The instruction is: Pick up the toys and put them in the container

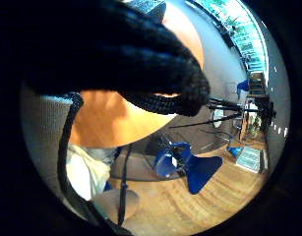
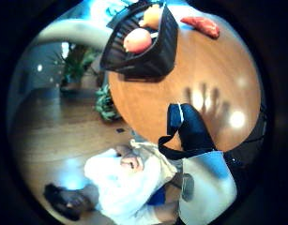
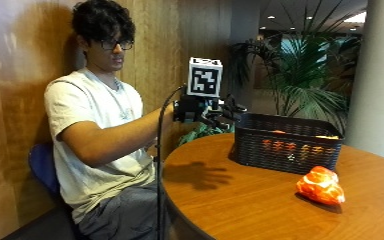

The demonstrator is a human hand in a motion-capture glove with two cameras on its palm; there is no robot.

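My gloved right hand [image 3: 206, 111] hovers in the air above the table's near edge, just left of the black basket [image 3: 286, 151]. Its fingers are spread and hold nothing; their shadow [image 3: 195, 175] falls on the wood below. Orange shapes show through the basket's mesh wall. In the thumb side palm view the basket [image 2: 155, 56] holds a round peach-coloured toy [image 2: 137, 40] and an orange toy [image 2: 152, 16]. A red-orange toy [image 3: 320, 185] lies on the table in front of the basket's right end, also seen as the red toy [image 2: 200, 26] beside the basket.
The round wooden table [image 3: 245, 205] has bare wood between the person and the basket. The person sits on a blue chair against a wooden wall. A potted palm [image 3: 298, 85] stands behind the basket. A blue chair [image 1: 187, 164] stands on the floor.
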